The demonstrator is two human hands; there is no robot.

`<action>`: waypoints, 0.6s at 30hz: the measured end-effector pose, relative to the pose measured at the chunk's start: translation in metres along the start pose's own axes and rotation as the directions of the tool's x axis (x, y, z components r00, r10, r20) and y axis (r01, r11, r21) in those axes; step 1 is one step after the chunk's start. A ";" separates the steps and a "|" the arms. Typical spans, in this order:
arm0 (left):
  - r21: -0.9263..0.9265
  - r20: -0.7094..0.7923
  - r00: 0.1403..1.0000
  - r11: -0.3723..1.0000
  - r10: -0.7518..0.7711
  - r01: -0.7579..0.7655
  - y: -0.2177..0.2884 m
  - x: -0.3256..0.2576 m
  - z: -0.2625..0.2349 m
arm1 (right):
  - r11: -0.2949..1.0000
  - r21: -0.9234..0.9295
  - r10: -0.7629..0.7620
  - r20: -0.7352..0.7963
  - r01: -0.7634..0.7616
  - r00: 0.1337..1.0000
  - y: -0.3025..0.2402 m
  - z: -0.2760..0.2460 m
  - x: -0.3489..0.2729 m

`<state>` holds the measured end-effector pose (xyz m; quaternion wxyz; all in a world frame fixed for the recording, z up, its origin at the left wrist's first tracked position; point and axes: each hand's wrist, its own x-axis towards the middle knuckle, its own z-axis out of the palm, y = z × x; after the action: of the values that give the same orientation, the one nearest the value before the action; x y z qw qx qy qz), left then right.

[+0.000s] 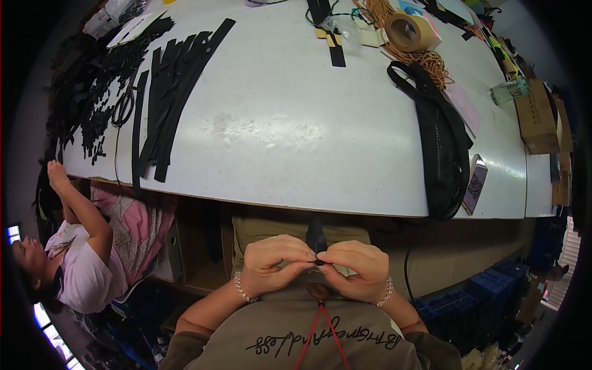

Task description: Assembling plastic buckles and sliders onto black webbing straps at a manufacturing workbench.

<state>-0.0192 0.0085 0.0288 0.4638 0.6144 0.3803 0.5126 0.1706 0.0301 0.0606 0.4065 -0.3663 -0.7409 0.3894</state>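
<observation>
Close to my body, just below the table's front edge, my left hand (277, 262) and my right hand (357, 265) meet, thumbs and forefingers pinched together. Between them they grip a small black strip (316, 237), whose flat end rises above the fingertips. A dark bit of it shows under the pinch; the rest is covered by my fingers. The strip's exact kind is not clear. Beaded bracelets circle both wrists.
Long black strips (176, 102) lie on the white table (259, 154) at left, beside scissors (123, 106) and many small black pieces (102, 111). At right are a black bag (439, 145), a phone (474, 185), a tape roll (408, 32) and a carton (535, 117). Another person (86, 265) sits at left.
</observation>
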 end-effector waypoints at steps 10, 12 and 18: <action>-0.027 -0.050 0.999 0.999 0.017 -0.018 -0.005 -0.006 0.005 | 0.999 -0.044 0.008 0.002 -0.008 1.000 -0.002 0.002 0.000; -0.043 -0.062 0.998 0.999 0.008 -0.011 -0.006 -0.007 0.006 | 0.999 -0.049 0.016 0.004 -0.016 1.000 -0.002 0.003 0.000; -0.081 -0.079 0.997 0.997 -0.004 -0.003 -0.007 -0.008 0.008 | 0.996 -0.084 -0.011 0.009 0.011 1.000 -0.003 0.003 0.001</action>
<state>-0.0132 0.0018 0.0199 0.4731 0.5740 0.3774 0.5516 0.1670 0.0288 0.0625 0.3897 -0.3772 -0.7604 0.3574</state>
